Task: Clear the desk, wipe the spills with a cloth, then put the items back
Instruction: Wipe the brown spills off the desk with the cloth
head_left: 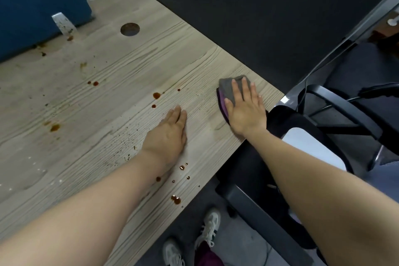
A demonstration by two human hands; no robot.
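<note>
The pale wood-grain table [112, 75] lies mostly cleared, which leaves its brown spills [156, 95] exposed for wiping. The left hand [167, 134] rests flat, grip wide, apparently as a brace. The right hand [246, 110] presses straight fingers on the folded grey-and-purple cloth [228, 90] at the table's right corner, spreading pressure.

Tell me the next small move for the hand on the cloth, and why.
Probably slide the right hand, pressing flat on the cloth near the desk corner, leftward toward the nearest brown drops. They lie unwiped just beyond the left hand, which rests flat on the wood.
</note>
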